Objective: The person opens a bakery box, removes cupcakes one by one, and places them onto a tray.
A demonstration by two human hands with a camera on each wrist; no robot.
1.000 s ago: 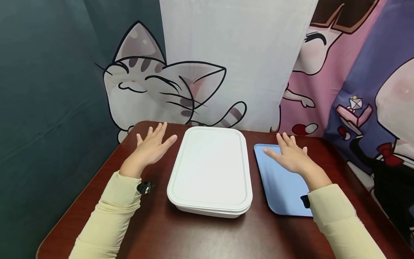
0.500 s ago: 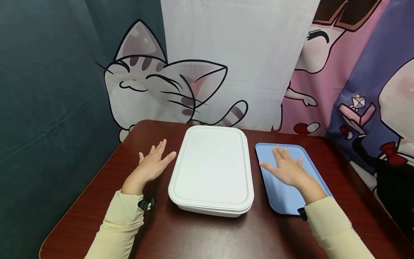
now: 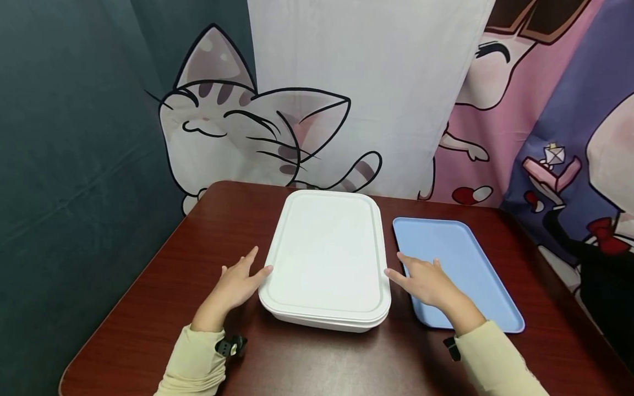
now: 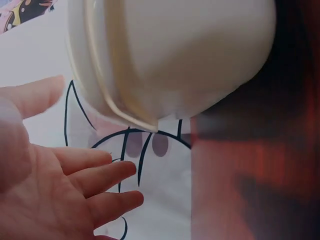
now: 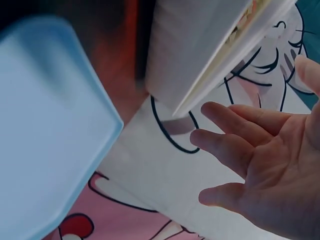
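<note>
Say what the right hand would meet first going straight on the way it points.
Most likely the white lidded container: in the head view, the right hand points toward it, though height and any gap are hard to judge.

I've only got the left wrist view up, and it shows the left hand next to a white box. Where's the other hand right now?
Observer: In the head view, the right hand is by the right side of the white box, across from the left hand.
Operator: Is it holding anything?
Observer: No. The right wrist view shows it palm side, with fingers spread and nothing in its grasp.
Operator: Anything else over there I should know about?
Observer: Yes, a blue tray lies on the table to the right of the box, partly hidden by that hand in the head view.
</note>
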